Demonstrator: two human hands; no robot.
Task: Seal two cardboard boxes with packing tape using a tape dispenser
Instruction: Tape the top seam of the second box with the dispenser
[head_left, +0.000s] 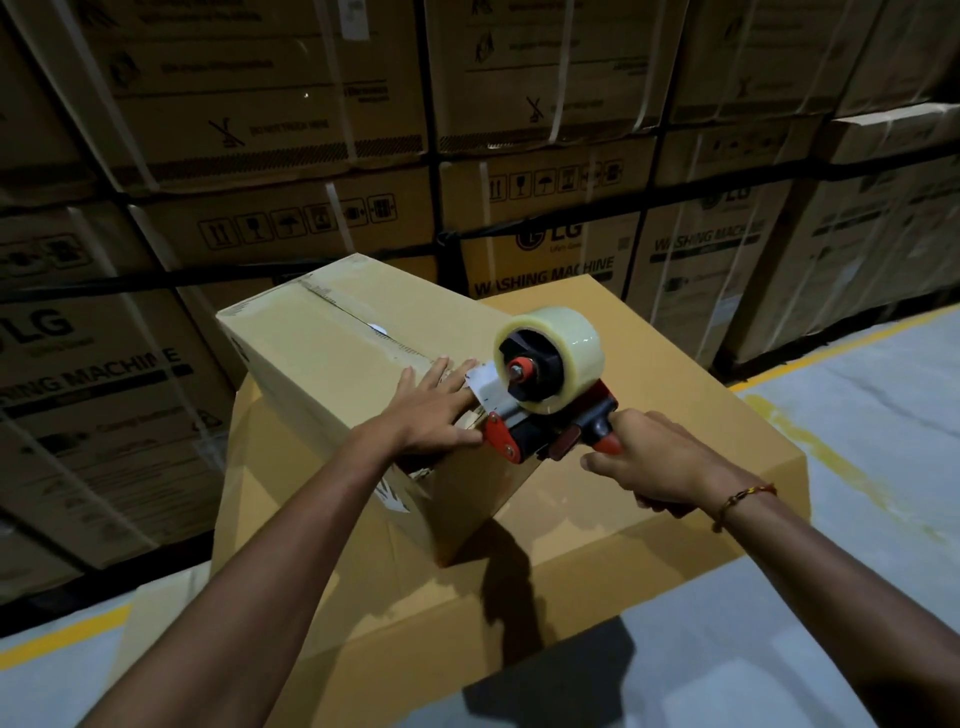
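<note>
Upper box: a pale rectangular cardboard box (322, 353) lies on top of a larger tan cardboard box (675, 374), toward its left side and turned at an angle to it.
Lower box: the tan box stands on a grey concrete floor (857, 415), and its top is closed.
Seam: a dark centre seam (353, 318) runs the length of the pale box's top between its closed flaps, with a paler band along it.
Left hand: the left hand (431, 410) lies flat on the near end of the pale box's top. Its grip is spread, the fingers straight and pressing the cardboard beside the seam.
Right hand: the right hand (649, 457) has its grip curled tight around the dispenser's red handle.
Dispenser: a red and black hand-held tape dispenser (530, 421) sits at the near edge of the pale box's top, its grey front plate just beside the left fingertips. Whether tape has stuck to the box cannot be told.
Tape: a thick roll of clear packing tape (566, 340) stands upright on the dispenser's hub.
Wrist: a red and yellow thread bracelet (743, 500) circles the right wrist.
Behind: stacked brown washing machine cartons (545, 260) bound with white straps form a wall.
Floor marking: a yellow painted line (831, 340) runs along the right.
</note>
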